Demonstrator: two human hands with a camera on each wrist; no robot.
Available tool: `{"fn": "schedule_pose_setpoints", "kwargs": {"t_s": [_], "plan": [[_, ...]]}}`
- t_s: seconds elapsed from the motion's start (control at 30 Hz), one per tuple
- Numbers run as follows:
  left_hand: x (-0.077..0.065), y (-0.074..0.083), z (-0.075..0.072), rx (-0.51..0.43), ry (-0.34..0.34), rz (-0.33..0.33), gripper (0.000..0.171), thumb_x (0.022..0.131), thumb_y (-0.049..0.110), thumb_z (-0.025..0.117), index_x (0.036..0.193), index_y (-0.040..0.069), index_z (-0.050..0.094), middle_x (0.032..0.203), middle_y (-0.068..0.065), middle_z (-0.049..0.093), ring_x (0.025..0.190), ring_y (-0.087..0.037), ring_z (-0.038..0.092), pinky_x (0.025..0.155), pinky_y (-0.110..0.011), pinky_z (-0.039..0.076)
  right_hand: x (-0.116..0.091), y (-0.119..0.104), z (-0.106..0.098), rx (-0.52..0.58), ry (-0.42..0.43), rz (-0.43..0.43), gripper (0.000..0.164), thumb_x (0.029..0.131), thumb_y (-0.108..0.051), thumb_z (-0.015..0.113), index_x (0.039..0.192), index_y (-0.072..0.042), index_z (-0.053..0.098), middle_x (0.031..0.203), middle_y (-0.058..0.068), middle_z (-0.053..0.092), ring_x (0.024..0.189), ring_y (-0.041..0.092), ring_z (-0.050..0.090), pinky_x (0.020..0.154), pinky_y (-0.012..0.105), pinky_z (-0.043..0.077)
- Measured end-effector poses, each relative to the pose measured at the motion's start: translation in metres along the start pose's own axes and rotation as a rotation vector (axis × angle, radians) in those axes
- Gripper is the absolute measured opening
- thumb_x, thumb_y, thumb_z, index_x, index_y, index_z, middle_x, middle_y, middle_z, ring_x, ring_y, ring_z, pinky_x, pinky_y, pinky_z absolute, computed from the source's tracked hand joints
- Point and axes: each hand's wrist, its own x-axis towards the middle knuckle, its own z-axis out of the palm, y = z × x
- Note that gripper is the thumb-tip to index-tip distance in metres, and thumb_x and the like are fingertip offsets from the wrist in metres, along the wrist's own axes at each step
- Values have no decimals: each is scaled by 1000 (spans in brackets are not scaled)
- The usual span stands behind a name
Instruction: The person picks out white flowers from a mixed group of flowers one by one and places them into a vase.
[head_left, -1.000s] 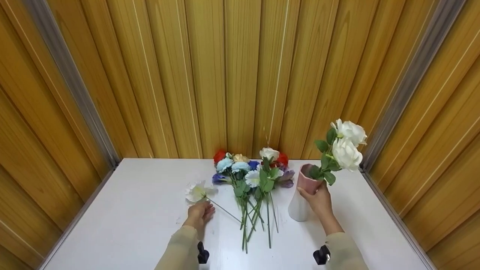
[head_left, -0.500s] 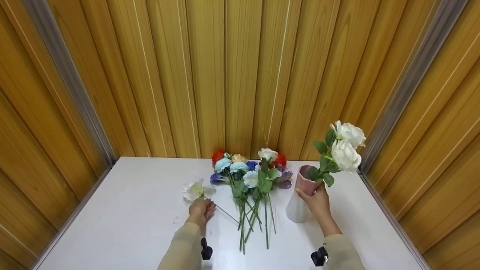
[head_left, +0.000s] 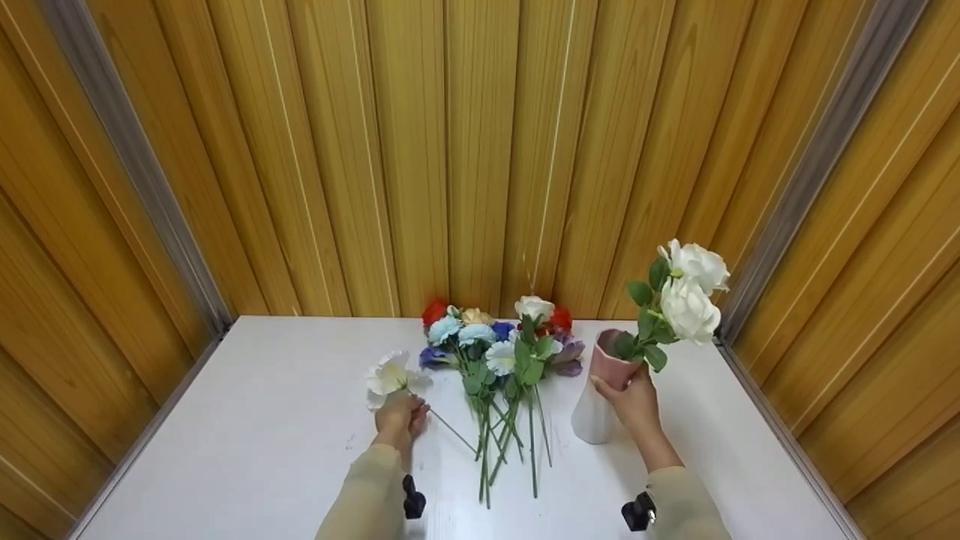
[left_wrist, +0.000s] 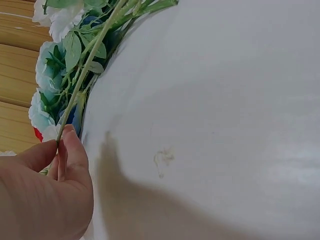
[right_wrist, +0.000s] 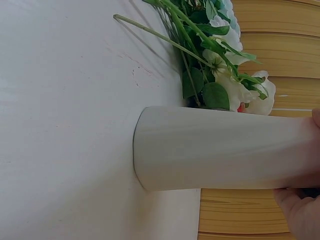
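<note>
My left hand [head_left: 399, 420] pinches the thin green stem [left_wrist: 82, 75] of a white artificial flower [head_left: 390, 375] between thumb and fingertips, just below its bloom. The stem slants down to the right, towards the pile. At the right, my right hand [head_left: 636, 397] grips the pink upper part of a vase [head_left: 594, 416], thumb on its near side. White below and pink at the rim, the vase stands upright on the table. White roses [head_left: 690, 307] with green leaves stick out of its mouth and lean right.
Between the hands lies a pile of artificial flowers [head_left: 476, 334], red, light blue, dark blue, white and purple, stems [head_left: 491, 457] pointing towards me. The white table [head_left: 262, 420] ends at a wood-panelled wall [head_left: 480, 165]. Similar panels rise on both sides.
My left hand has moved slightly up to the flower and its fingers have closed on the stem; the bloom has tipped up a little. The right hand keeps its hold on the vase.
</note>
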Motion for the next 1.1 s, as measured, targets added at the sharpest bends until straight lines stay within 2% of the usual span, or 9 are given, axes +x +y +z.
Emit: {"fn": "schedule_pose_setpoints", "kwargs": {"t_s": [0.23,0.4,0.6,0.83,0.93,1.07,1.1], "plan": [[-1,3,0,-10,-7,22,34,91,-10,63,124,-16,58,69,-3,69,62,-9,69,62,-19,58,0,2,0,-4,3,-3,86,93,-16,73,155,8,18,157,36,35,147,49,38,123,57,32],[-2,6,2,17,-15,27,41,92,-8,63,132,-15,55,73,-2,70,65,-8,69,63,-18,57,-1,2,-2,8,-8,-9,86,94,-16,72,155,8,16,159,35,32,148,49,36,124,57,31],[0,5,6,51,-24,96,40,91,-10,63,130,-17,55,76,-3,73,65,-7,69,63,-19,57,-1,1,-1,21,-12,-17,87,94,-16,72,156,7,15,158,34,34,147,49,37,123,58,32],[1,11,9,158,-50,188,39,93,-9,61,130,-20,55,93,-18,78,69,-7,70,68,-21,60,-2,0,0,26,-1,-20,85,94,-15,72,155,7,18,157,34,35,147,49,38,122,58,33],[0,16,10,189,-61,222,38,95,-8,60,130,-20,56,91,-18,78,69,-6,69,70,-22,61,-1,0,0,29,-3,-18,86,94,-15,72,156,7,17,158,34,35,147,48,38,123,57,32],[-2,23,12,219,-65,250,36,96,-6,60,129,-20,57,87,-14,77,68,-6,68,68,-20,60,-2,1,0,29,-9,-13,86,94,-15,72,156,6,16,159,33,33,149,48,36,124,57,30],[-2,25,13,231,-68,261,35,96,-6,60,129,-20,58,90,-17,77,68,-6,68,67,-20,59,-2,1,0,27,-9,-14,87,94,-15,72,156,6,16,160,33,33,149,48,35,124,57,30]]}}
